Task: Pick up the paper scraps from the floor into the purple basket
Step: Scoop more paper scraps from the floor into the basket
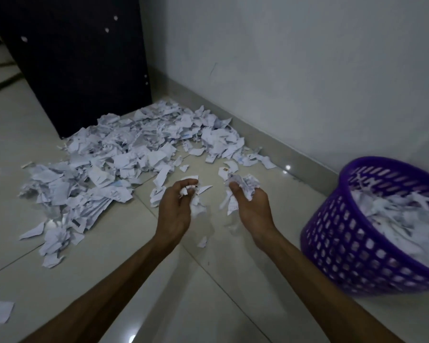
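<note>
Nearest, one stray scrap (pixel 0 312) lay alone on the floor tiles (pixel 208 288) at the lower left, well apart from everything else. Both forearms reached forward over the tiles. Left hand (pixel 175 209) was curled, fingertips pinching a small wad of paper (pixel 185 190); right hand (pixel 252 206) gripped a fuller crumpled bunch (pixel 244 184), with loose pieces hanging below it. Purple basket (pixel 352 246) stood to the right beside the wall, tilted toward the person, already holding a good heap of torn paper.

Judgement: both hands were loaded, so the step in hand was the carry to the basket. Best done by closing the fingers tighter first, since the dangling bits under the right hand looked likely to drop, then releasing low inside the rim.

Farther out, the main pile of scraps (pixel 124 154) spread from the dark cabinet (pixel 79 65) to the skirting; most of the job remained.
</note>
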